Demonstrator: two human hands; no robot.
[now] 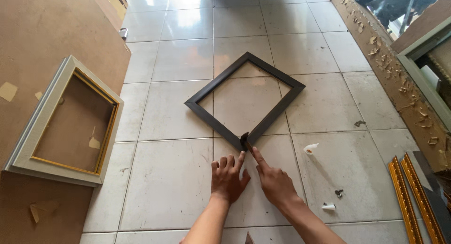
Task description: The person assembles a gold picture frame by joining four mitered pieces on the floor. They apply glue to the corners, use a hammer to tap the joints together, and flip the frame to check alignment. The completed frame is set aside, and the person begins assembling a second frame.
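A: Two hands, both down at one corner of the dark frame [245, 98]. Where does the frame lie?

B: Flat on the tiled floor [174, 178], in the middle of the head view. It sits turned like a diamond: one corner points at the person, the opposite one away toward the top of the picture. Its sides look about equal, so no long axis stands out; the near-to-far diagonal runs almost straight up the view.

A: And the hands?

B: The left hand [228, 177] rests palm down on the tile just below the near corner, fingers loosely curled, gripping nothing. The right hand [272, 180] is mostly closed with the forefinger stretched out, its tip at the near corner, right by a small dark piece [244, 140] standing there. I cannot tell whether the finger touches it.

A: What else is around?

B: A pale frame with a gold inner edge [28, 140] lies on a brown board [42, 32] to the left. Two gold mouldings [404, 197] lie at the right, and small white bits [310, 148] near the right hand.
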